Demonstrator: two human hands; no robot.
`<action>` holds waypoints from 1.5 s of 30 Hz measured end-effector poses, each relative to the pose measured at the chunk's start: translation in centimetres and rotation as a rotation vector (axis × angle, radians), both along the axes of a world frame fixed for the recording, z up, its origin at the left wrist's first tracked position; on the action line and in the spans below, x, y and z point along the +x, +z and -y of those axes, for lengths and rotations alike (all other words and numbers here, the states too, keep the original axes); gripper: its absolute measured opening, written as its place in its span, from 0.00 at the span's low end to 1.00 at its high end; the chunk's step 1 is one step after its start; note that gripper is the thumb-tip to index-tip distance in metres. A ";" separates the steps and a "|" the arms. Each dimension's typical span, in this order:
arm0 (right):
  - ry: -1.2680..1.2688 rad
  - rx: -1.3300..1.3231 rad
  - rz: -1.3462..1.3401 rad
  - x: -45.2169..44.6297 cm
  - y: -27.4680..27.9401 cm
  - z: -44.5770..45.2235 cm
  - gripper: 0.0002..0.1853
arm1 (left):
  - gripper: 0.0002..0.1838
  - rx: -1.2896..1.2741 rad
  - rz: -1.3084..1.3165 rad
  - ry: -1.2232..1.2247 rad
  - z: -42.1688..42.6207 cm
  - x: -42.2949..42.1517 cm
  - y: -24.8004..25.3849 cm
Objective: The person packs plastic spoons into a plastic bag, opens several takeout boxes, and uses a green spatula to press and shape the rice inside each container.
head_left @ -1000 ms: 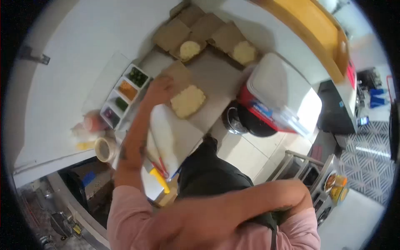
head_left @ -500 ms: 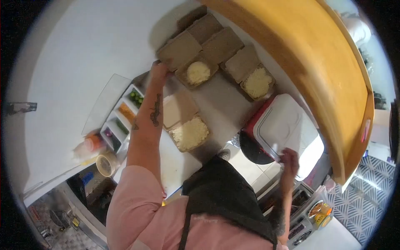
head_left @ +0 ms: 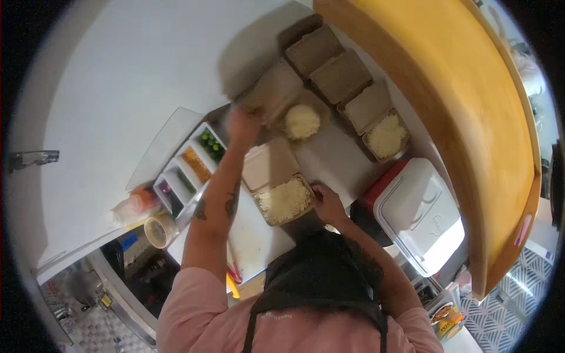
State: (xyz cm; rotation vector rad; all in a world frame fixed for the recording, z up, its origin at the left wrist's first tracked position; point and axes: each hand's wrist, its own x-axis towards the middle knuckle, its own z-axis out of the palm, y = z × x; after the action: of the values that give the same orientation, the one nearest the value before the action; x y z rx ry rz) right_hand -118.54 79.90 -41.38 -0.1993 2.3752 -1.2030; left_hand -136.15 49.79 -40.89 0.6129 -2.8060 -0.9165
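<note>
Right hand [head_left: 329, 205] at central clamshell box [head_left: 272, 166] edge, left hand [head_left: 243, 127] blurred above — we can't tell either grip; careless tug could spill rice [head_left: 285, 201].

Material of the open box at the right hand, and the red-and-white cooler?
Box: probably paperboard or molded fiber, matte; plain tan-brown, no clear shine.
Cooler: likely hard plastic, smooth with slight sheen; bright highlight, molded-looking relief on top. Exact plastic unclear.

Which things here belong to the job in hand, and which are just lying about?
Likely part of the job:
open carton at the right hand
carton with round mound, near the left hand
third filled carton

Apparently lying about:
cooler
yellow handle
cutting board
</note>
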 end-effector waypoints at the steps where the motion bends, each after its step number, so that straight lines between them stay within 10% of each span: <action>1: -0.009 -0.005 -0.014 -0.3 0.1 -0.2 0.15 | 0.21 0.050 -0.026 -0.017 0.6 -0.2 0.3; 12: -0.508 -0.199 0.091 -1.9 0.6 -4.0 0.13 | 0.18 0.114 -0.338 -0.054 2.8 -5.1 0.7; 18: -0.497 -0.258 0.043 -3.6 -0.4 -4.1 0.16 | 0.25 0.097 -0.437 0.091 1.5 -3.0 1.4; 27: -0.381 -0.391 0.166 -7.0 -1.1 0.0 0.17 | 0.20 0.203 0.317 -0.401 -0.3 6.0 10.0; 45: -0.164 -0.167 0.111 -18.6 2.0 13.9 0.17 | 0.15 -0.309 -0.093 -0.315 5.9 -0.9 12.7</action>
State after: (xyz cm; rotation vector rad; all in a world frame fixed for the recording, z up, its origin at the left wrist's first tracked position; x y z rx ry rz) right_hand -137.16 65.98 -39.43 0.0102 2.2306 -1.4517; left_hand -137.00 43.91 -28.21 0.0870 -2.9189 -0.5146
